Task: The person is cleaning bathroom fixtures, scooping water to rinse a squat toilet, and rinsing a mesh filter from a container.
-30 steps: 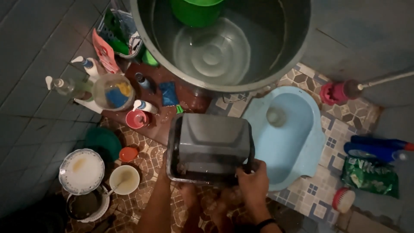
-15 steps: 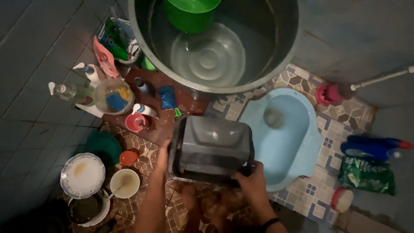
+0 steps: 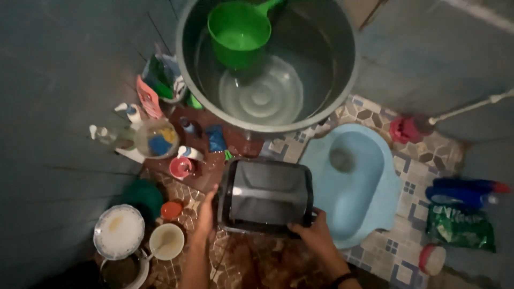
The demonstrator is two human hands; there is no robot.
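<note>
Grey rectangular plastic tub (image 3: 266, 197): gripped at its near edge by right hand (image 3: 312, 235); left hand (image 3: 205, 213) laid flat against its side. Emptied; dirty white bowls (image 3: 167, 241) left of it unwashed.

hands: left (image 3: 206, 211) flat, fingers extended | right (image 3: 313, 235) curled, gripping | forearms angled inward
</note>
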